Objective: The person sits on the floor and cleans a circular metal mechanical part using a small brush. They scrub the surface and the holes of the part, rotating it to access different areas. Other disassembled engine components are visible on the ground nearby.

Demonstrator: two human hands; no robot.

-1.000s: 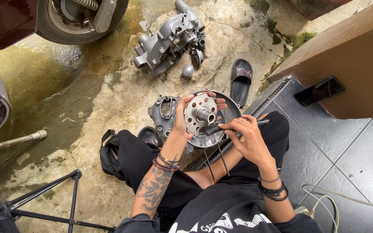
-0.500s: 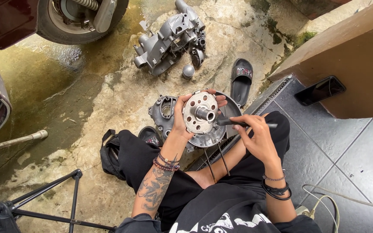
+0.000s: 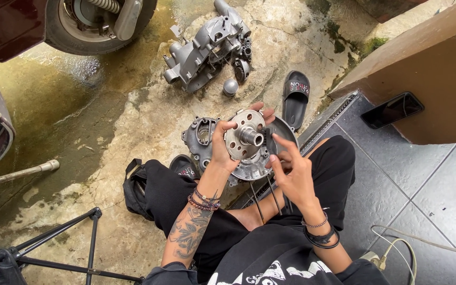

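The person sits cross-legged on the ground, the left hand (image 3: 221, 150) clasped around the rim of a round metal hub plate (image 3: 245, 142) — tilted up toward the face, probably so its central shaft can be seen. The right hand (image 3: 291, 171) pinches a small dark tool (image 3: 264, 135) against the plate's right edge (its tip is hidden). Just left of the plate lies a grey engine cover (image 3: 200, 136); beyond the plate, a larger crankcase (image 3: 207, 45); right of the plate, a black sandal (image 3: 295, 97).
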